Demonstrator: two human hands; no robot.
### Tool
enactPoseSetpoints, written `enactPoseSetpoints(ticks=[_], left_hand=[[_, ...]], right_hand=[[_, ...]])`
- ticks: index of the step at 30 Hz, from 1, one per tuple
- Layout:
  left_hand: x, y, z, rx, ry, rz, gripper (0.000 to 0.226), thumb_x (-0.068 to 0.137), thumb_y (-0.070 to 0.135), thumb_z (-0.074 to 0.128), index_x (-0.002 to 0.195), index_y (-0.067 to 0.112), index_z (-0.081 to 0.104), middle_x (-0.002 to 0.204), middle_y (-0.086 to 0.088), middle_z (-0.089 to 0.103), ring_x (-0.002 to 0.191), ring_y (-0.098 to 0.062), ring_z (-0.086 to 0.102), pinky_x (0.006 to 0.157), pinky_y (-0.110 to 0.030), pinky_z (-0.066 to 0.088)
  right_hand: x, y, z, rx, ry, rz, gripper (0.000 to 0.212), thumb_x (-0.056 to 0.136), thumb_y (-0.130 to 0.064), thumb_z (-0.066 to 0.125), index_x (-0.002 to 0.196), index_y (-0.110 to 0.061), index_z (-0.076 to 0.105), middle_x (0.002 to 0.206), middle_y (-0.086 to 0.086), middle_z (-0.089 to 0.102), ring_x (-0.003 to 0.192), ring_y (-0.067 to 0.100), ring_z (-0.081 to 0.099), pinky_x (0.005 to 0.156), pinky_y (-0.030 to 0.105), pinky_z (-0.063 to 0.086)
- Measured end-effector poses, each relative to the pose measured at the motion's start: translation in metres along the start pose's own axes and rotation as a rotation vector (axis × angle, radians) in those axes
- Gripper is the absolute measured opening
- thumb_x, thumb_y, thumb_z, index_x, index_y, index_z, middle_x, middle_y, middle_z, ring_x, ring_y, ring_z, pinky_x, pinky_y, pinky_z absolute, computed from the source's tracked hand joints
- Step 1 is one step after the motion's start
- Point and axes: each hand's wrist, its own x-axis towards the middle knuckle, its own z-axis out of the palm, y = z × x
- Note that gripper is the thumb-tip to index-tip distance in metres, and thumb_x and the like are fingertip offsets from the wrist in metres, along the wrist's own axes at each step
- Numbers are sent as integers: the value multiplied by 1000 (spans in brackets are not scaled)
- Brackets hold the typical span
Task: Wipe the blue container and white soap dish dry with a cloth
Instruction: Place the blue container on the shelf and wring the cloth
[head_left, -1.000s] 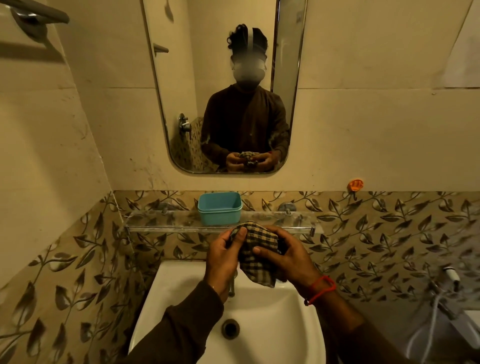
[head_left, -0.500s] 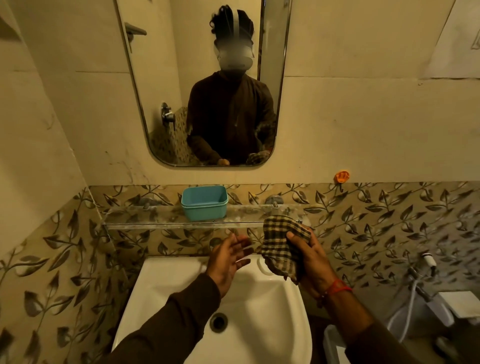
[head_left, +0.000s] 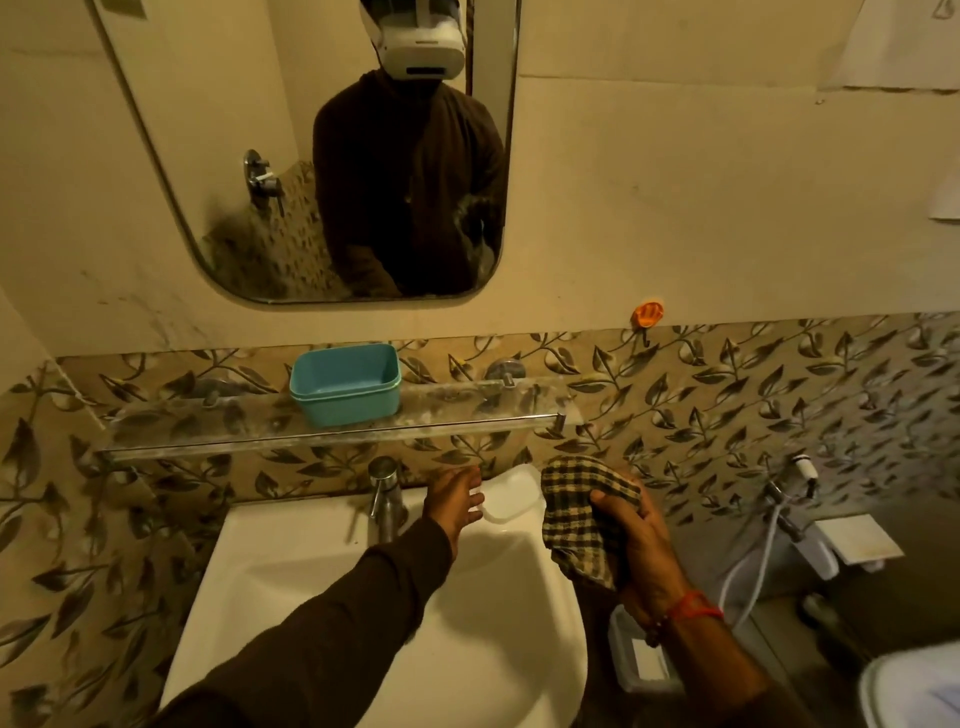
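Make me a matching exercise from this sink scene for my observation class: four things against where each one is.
Things:
1. blue container
2. white soap dish
3. checked cloth
4. tap

Places:
A. back rim of the basin, right of the tap
B. gripped in the right hand
C. on the glass shelf
D. back rim of the basin, beside the left hand

Pairs: 1-C, 2-A, 3-B, 4-D

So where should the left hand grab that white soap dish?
Probably by the near left rim of the white soap dish, coming from the left where the left hand already reaches. It sits on the sink ledge; the checked cloth crowds its right side.
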Motion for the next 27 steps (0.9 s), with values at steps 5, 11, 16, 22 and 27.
enactPoseSetpoints(ticks=[5, 11, 16, 22, 27], left_hand=[[49, -26, 8, 124, 102, -91, 26, 101, 24, 53, 122, 9, 61, 123, -14, 62, 111, -33, 60, 88, -39, 52], [85, -49, 11, 325, 148, -123, 35, 101, 19, 53, 132, 5, 60, 131, -14, 62, 112, -33, 61, 98, -40, 52], [109, -68, 14, 468, 274, -126, 37, 96, 27, 65, 128, 9, 64, 133, -13, 65, 120, -34, 60, 106, -44, 50], [109, -64, 21, 604, 312, -58, 39, 90, 27, 74, 122, 6, 66, 128, -13, 66, 119, -32, 60, 103, -36, 46], [102, -63, 17, 685, 350, 15, 26, 96, 18, 66, 118, 5, 69, 120, -14, 70, 115, -30, 63, 102, -35, 46]], right_hand=[[11, 21, -19, -33, 39, 69, 47, 79, -11, 66, 125, -13, 56, 119, 21, 65, 109, 40, 63, 89, 53, 53], [25, 42, -27, -42, 31, 97, 50, 70, -16, 71, 119, -16, 60, 116, 18, 67, 107, 39, 64, 87, 49, 54], [36, 52, -31, -61, 16, 114, 56, 71, -17, 71, 125, -15, 57, 119, 18, 65, 110, 38, 62, 95, 55, 49], [41, 62, -34, -93, 5, 110, 52, 70, -17, 70, 121, -16, 59, 115, 16, 68, 108, 36, 64, 96, 55, 49], [42, 65, -37, -56, -22, 109, 51, 73, -15, 70, 122, -12, 58, 118, 21, 65, 110, 40, 61, 97, 57, 47]])
